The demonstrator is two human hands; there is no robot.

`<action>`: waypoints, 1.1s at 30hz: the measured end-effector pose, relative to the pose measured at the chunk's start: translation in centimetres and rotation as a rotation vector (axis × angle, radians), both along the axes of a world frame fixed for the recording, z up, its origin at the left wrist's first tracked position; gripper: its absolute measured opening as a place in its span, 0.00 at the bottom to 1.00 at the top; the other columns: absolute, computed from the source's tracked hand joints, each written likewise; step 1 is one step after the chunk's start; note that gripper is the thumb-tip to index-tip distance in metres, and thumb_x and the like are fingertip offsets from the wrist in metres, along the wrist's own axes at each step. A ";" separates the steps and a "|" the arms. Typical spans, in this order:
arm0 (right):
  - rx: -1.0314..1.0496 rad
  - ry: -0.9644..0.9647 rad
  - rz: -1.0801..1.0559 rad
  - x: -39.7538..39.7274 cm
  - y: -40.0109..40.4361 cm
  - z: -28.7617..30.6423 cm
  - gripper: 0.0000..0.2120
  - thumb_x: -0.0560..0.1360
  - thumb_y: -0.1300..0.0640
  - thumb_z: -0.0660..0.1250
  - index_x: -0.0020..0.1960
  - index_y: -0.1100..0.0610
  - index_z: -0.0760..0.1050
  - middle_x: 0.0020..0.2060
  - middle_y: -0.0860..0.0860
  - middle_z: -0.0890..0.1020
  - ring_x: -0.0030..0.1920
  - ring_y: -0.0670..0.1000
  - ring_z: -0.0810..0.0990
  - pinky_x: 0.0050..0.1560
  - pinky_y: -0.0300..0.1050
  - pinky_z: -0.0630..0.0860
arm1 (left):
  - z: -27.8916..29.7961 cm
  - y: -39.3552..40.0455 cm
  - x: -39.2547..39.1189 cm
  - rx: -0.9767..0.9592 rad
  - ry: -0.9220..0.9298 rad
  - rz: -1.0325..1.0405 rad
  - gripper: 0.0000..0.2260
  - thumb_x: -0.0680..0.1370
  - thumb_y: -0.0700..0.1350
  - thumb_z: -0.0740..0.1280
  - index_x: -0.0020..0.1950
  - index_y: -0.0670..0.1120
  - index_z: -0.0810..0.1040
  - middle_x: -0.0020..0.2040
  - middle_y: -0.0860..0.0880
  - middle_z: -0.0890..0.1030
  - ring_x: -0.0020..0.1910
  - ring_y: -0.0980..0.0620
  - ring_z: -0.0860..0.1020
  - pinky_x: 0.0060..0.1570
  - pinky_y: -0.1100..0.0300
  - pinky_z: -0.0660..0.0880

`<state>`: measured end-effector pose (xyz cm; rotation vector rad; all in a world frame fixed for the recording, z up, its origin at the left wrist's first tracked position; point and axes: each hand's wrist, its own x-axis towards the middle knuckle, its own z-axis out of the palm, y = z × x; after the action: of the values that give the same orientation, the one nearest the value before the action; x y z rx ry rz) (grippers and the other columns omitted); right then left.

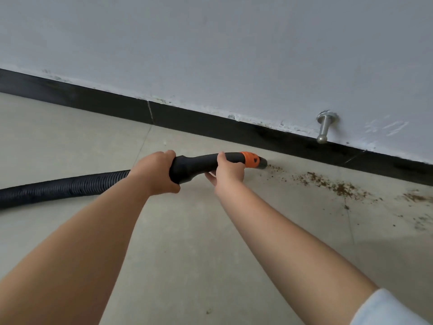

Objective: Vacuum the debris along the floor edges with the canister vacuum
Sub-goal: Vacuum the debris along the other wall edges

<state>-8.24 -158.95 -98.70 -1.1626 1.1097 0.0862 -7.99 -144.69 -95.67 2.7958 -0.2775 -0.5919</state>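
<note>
Left hand (pixel 157 171) and right hand (pixel 228 171) grip the smooth black nozzle handle (pixel 201 164), orange-collared, ribbed hose (pixel 58 187) trailing, beside granular brown debris (pixel 328 181).

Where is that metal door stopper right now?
In the head view, the door stopper sticks out of the white wall on the right, just above the black baseboard and beyond the debris.

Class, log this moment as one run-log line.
left hand: grips handle | right hand: grips handle | nozzle: at debris | floor
</note>
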 end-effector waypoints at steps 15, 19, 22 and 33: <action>-0.015 0.005 -0.076 -0.9 -6.0 1.1 0.23 0.76 0.58 0.65 0.69 0.59 0.62 0.59 0.58 0.75 0.54 0.58 0.79 0.28 0.44 0.77 | -0.6 -6.4 1.0 0.021 0.062 -0.148 0.17 0.67 0.49 0.71 0.48 0.47 0.66 0.37 0.53 0.69 0.41 0.49 0.72 0.38 0.59 0.68; -0.012 0.016 -0.057 -1.6 -8.0 1.6 0.23 0.77 0.57 0.64 0.69 0.58 0.62 0.58 0.57 0.76 0.52 0.58 0.80 0.29 0.44 0.77 | 0.1 -8.6 0.3 0.043 0.048 -0.170 0.17 0.68 0.49 0.71 0.47 0.46 0.66 0.37 0.53 0.68 0.41 0.49 0.71 0.37 0.59 0.67; -0.025 0.029 -0.015 -2.3 -10.0 1.8 0.22 0.78 0.55 0.62 0.68 0.58 0.61 0.56 0.54 0.77 0.41 0.55 0.81 0.34 0.44 0.79 | 0.7 -10.8 -0.3 0.073 0.042 -0.189 0.17 0.68 0.48 0.71 0.47 0.46 0.64 0.36 0.53 0.67 0.41 0.49 0.71 0.36 0.59 0.66; -0.015 -0.001 -0.140 -4.4 -17.0 1.7 0.29 0.76 0.61 0.65 0.71 0.58 0.55 0.62 0.59 0.72 0.60 0.61 0.74 0.58 0.56 0.76 | 0.4 -17.9 -3.1 0.174 -0.009 -0.220 0.18 0.68 0.51 0.71 0.48 0.46 0.65 0.36 0.54 0.68 0.41 0.49 0.71 0.38 0.59 0.67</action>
<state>-12.60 -175.92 -97.04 -1.0952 1.1894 -0.0312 -11.06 -162.57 -95.27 2.9576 -0.5663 -0.6832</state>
